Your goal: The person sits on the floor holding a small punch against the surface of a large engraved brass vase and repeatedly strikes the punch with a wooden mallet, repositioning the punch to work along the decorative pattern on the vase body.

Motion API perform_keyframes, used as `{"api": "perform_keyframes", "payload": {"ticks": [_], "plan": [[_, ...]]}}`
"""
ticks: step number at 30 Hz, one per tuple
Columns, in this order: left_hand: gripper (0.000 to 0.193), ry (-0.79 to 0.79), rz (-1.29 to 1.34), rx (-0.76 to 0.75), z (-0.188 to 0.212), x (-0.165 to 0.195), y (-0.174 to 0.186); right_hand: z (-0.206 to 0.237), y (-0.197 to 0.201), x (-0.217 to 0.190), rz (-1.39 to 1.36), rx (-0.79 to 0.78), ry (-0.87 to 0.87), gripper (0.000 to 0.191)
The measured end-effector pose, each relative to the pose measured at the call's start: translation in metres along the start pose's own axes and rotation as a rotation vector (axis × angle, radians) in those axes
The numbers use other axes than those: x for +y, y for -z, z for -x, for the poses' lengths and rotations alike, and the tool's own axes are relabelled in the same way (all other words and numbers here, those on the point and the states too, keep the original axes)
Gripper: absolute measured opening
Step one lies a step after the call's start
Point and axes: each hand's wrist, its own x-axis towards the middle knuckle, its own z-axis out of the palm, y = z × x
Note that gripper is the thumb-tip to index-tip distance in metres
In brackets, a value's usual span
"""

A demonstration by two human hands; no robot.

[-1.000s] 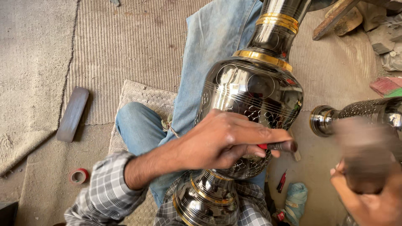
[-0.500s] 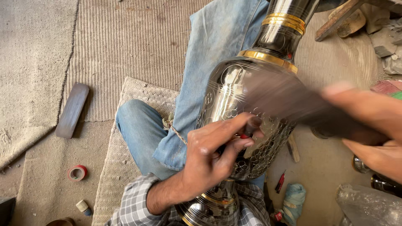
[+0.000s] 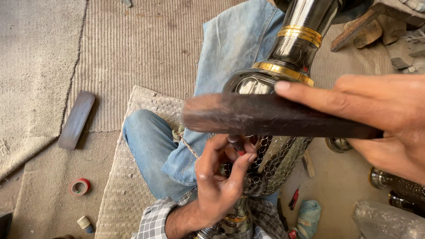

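The right hand [image 3: 389,119] is clamped around a dark wooden mallet [image 3: 274,116], index finger stretched along its top, and the mallet now hangs level right above the punch; half a second back it was a blur mid-swing, and a second back it was low at the right, so the blows are coming steadily. The left hand [image 3: 221,177] is pinched shut on a small metal punch [image 3: 239,145] with a red mark, tip pressed on the patterned belly of the big dark metal vase [image 3: 274,146]. It has curled tighter than a second ago, when the fingers lay flatter across the metal. The vase lies across the person's lap, gold bands [image 3: 301,35] on its neck pointing away, base near the checked sleeve [image 3: 155,219], and it sits in the same spot as before.

Room is tight: mallet, punch and fingers stack closely, knuckles just under the wood. To the right lie more metal pieces [image 3: 398,186] and a plastic bag [image 3: 389,221]. On the left a flat dark bar [image 3: 76,120] and a red tape roll [image 3: 79,186] lie well apart on the mat [image 3: 133,53]
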Motion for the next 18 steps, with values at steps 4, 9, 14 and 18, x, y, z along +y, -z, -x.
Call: {"api": "perform_keyframes", "payload": {"ticks": [4,9,14,18], "plan": [[0.037,0.043,0.080,0.058,0.007,-0.009,-0.002,-0.006,0.008,-0.009,0.045,-0.025,0.027,0.097],[0.046,-0.077,0.062,0.094,0.014,-0.019,-0.005,-0.013,0.014,-0.011,0.209,-0.172,-0.050,0.103],[0.050,-0.002,0.178,0.120,0.011,-0.025,-0.001,-0.008,0.011,0.006,0.325,-0.211,0.002,0.102],[0.049,0.032,0.219,0.084,0.009,-0.025,0.003,-0.008,0.012,0.020,0.155,0.056,0.134,0.091]]}}
